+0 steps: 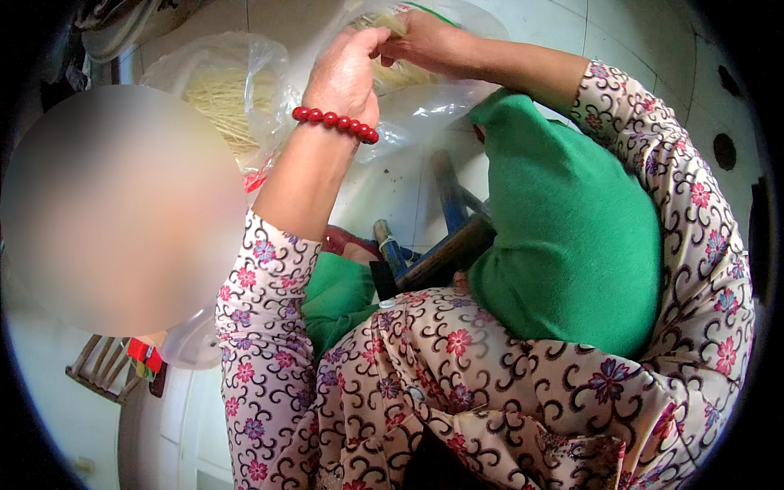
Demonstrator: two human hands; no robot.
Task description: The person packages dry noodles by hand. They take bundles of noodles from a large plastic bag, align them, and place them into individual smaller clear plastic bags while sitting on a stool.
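Observation:
My left hand [346,76], with a red bead bracelet [335,120] at the wrist, meets my right hand [432,43] at the top of the view. The fingers of both hands come together at a small pale yellowish bundle [392,26], partly hidden by them; what it is made of is unclear. Beneath the hands lies a clear plastic bag [422,104] with pale strands in it. To the left, another open clear plastic bag [264,61] holds many thin pale yellow strands [228,104].
A worn wooden and blue stool or frame [447,251] stands between my green-trousered knees [569,226]. Light floor tiles [392,177] lie below. A small slatted wooden chair [101,367] with a red packet [144,354] is at lower left. A blurred round area covers the left side.

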